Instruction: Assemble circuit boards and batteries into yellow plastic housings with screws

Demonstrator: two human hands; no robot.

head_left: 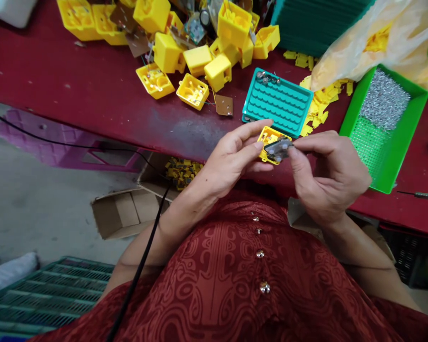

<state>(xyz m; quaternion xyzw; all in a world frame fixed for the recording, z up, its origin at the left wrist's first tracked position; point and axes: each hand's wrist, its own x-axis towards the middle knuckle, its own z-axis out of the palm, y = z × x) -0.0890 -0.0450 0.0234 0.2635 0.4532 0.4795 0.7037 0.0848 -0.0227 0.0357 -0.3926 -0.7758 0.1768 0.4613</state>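
Observation:
My left hand (231, 154) is closed around a small yellow plastic housing (266, 135), its open side facing up. Between the thumb and forefinger of my right hand (326, 173) is the edge of a dark circuit board (278, 148), tilted over the housing. Whether the board touches the inside of the housing I cannot tell. Just beyond my hands lies a teal tray (280, 102) with rows of pockets and a few small round metal parts in its far left corner.
Several yellow housings (192, 90) and brown boards (224, 105) are heaped on the red table (92, 114). To the right stand a green bin (385, 175) of small metal pieces, loose yellow parts (319, 107) and a screwdriver (426, 195). A black cable (146, 261) crosses my left arm.

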